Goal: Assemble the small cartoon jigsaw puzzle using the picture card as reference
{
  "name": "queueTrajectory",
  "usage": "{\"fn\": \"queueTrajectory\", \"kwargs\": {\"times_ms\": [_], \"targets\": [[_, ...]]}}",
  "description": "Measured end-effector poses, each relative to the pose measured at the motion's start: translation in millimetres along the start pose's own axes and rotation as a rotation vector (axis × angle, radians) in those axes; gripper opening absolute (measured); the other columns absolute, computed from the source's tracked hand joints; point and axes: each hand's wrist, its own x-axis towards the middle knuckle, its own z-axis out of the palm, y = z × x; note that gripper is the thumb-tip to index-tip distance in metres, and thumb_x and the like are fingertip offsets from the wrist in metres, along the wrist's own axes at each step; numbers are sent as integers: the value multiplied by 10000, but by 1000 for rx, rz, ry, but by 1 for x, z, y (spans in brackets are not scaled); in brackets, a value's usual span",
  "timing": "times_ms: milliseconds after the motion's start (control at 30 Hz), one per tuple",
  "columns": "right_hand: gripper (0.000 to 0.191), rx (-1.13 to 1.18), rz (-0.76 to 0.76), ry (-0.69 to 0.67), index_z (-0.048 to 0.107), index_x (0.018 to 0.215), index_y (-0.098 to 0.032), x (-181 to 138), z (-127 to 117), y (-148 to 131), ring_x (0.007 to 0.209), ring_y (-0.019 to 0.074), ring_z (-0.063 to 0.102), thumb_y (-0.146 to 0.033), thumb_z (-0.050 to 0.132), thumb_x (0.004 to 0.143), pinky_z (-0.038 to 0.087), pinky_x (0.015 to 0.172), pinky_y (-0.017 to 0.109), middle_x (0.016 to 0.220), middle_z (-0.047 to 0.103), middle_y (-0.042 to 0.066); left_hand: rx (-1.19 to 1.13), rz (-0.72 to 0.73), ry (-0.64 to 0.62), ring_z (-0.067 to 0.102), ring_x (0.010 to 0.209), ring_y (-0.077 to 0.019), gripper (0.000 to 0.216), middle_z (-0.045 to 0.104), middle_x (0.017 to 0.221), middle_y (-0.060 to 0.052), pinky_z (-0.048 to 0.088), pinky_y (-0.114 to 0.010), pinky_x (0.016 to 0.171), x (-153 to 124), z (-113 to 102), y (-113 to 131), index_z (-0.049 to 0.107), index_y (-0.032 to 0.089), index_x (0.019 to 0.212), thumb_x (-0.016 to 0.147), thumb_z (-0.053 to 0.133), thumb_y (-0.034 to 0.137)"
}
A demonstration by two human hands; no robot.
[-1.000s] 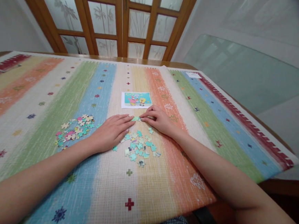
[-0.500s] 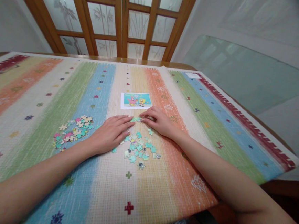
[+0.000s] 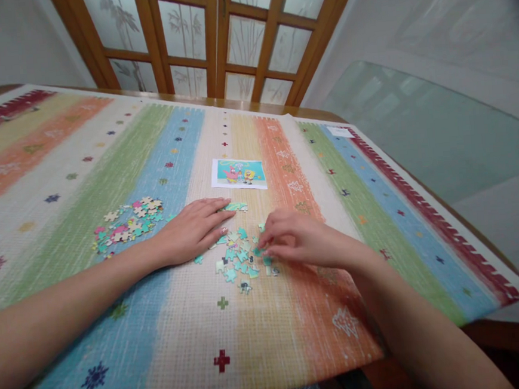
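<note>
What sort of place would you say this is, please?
Probably a room in a home, perhaps a dining area: a multicoloured striped fabric tablecloth, brown wooden doors with plant-patterned frosted glass panes, and small, loose, multicoloured jigsaw pieces suggest as much, though nothing in view settles it.

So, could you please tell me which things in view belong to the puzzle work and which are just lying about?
In the job:
short strip of pieces, at the left hand
loose pieces, at the right hand
another pile, farther left
picture card, probably the guide

Just lying about:
white slip, far right
striped tablecloth
</note>
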Motion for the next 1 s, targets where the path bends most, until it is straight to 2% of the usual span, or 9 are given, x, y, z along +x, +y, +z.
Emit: {"fn": "queueTrajectory", "kwargs": {"times_ms": [33,100,300,500,633,900,1000], "targets": [[83,-7,-11,-88,765,963,-197,-1,2,-5,926,191,646,-242,712,918,486,883,343,910,700,53,1,0,3,402,1466,-255,460,416,1608,-83,311,-472,1216,0,0,0,500,240,1478,1082,363,429],[115,-36,-16,-159,768,970,-190,-1,8,-11,935,198,642,-277,748,897,479,881,342,921,703,60,5,3,7,398,1468,-253,459,417,1607,-84,311,-470,1216,0,0,0,504,239,1476,1083,359,428],[100,-126,4,-142,743,934,-168,1,20,-17,905,195,617,-257,746,890,460,828,322,925,670,68,33,3,-2,389,1472,-244,468,410,1611,-79,300,-461,1224,-1,1,0,497,239,1483,1086,344,435],[28,-83,64,-161,698,876,-164,0,20,-25,890,182,591,-177,717,891,450,813,306,909,637,56,39,8,-6,385,1475,-252,483,410,1609,-94,300,-468,1221,0,-1,0,499,223,1485,1088,328,440],[77,5,101,-168,659,867,-174,2,22,-25,878,165,586,-143,728,861,451,798,281,927,630,42,34,7,1,383,1476,-251,480,418,1605,-89,297,-463,1221,0,-1,1,503,228,1480,1088,330,444],[177,71,123,-171,643,816,-186,3,30,-31,793,149,592,-13,609,806,440,744,264,825,668,12,23,5,-4,380,1479,-249,473,408,1612,-87,297,-466,1220,-1,0,0,496,238,1479,1089,323,442],[203,99,141,-130,682,946,-192,2,29,-34,756,147,602,-42,628,821,445,705,265,833,691,12,12,3,7,383,1476,-245,460,412,1610,-80,298,-461,1219,-1,0,0,498,250,1475,1086,340,437]]}}
